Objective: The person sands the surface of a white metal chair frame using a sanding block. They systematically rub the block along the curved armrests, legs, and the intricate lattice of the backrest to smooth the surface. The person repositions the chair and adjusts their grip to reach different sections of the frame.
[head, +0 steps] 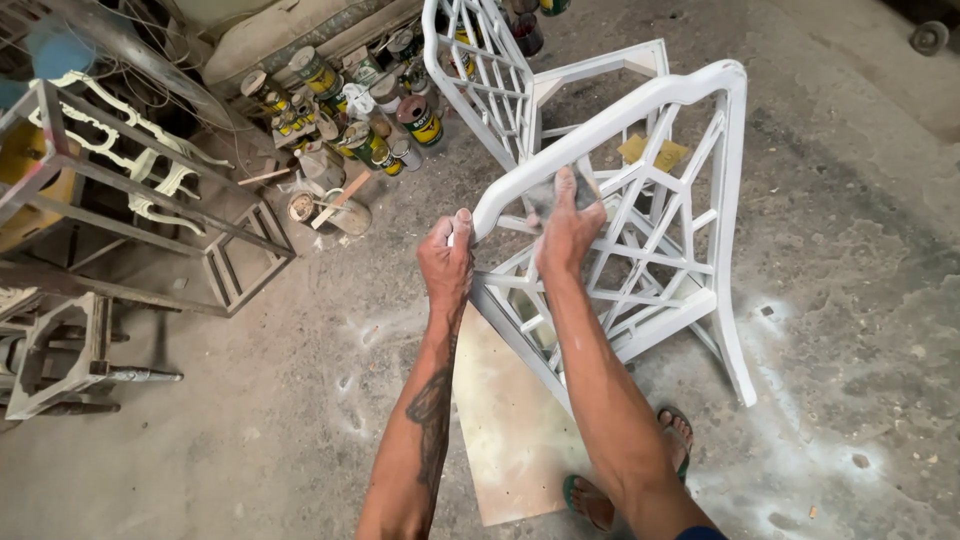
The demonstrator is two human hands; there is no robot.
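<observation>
Seemingly midway: left hand (446,262) clamped on the white chair (640,230) rail, right hand (567,228) presses sandpaper (560,190) at its one o'clock; primed frame dusty, lattice seems unsanded

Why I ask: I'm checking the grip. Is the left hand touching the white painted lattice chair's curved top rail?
Touching. The head view shows the left hand wrapped around the lower end of the white painted lattice chair's curved top rail, fingers over it.
</observation>
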